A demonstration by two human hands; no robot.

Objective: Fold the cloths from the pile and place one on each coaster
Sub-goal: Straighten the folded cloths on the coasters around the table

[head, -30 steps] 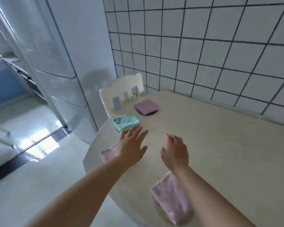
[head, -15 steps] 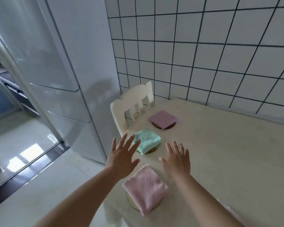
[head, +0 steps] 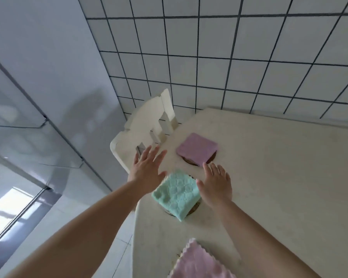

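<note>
A folded mint-green cloth [head: 177, 194] lies on a round brown coaster [head: 195, 208] near the table's left edge. Beyond it a folded purple cloth [head: 197, 148] covers another coaster [head: 211, 157]. A folded pink cloth [head: 197, 261] shows at the bottom edge, its coaster mostly hidden. My left hand [head: 147, 171] hovers spread out just left of the green cloth, over the table edge. My right hand [head: 215, 183] is flat and spread just right of the green cloth. Neither hand holds anything.
The cream table [head: 279, 187] runs right and back to a white tiled wall [head: 229, 57]. A white chair [head: 145, 129] stands at the table's far left corner. A grey fridge [head: 38, 87] and the shiny floor [head: 18, 207] lie to the left.
The view and both hands have moved forward along the table, from beside the pink cloth to either side of the green cloth. The pink cloth has slid to the bottom edge.
</note>
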